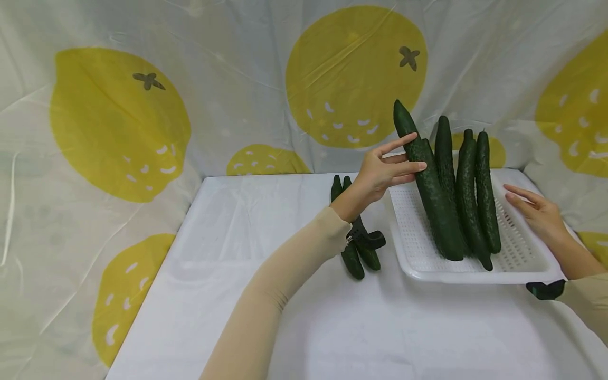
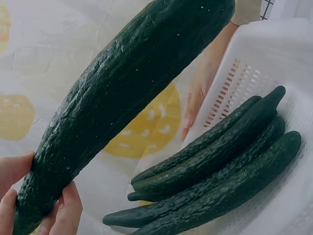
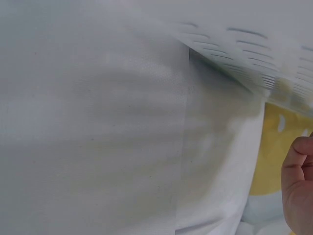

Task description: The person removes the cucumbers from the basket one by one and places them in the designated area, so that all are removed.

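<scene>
My left hand (image 1: 380,171) pinches a dark green cucumber (image 2: 117,93) near one end, thumb on one side and fingers on the other. That cucumber slants over the white plastic basket (image 1: 475,277). Several more cucumbers (image 2: 210,161) lie side by side in the basket, their far ends rising past its back rim in the head view. My right hand (image 1: 539,214) is at the basket's right side, fingers extended beside the rim. Only part of the right hand (image 3: 298,188) shows in the right wrist view, below the slotted basket wall (image 3: 254,49).
Two cucumbers (image 1: 352,259) lie on the white-covered table (image 1: 285,316) left of the basket, partly hidden by my left forearm and a black wrist strap (image 1: 368,238). A curtain with yellow lemon prints (image 1: 356,74) hangs behind the table and at its left.
</scene>
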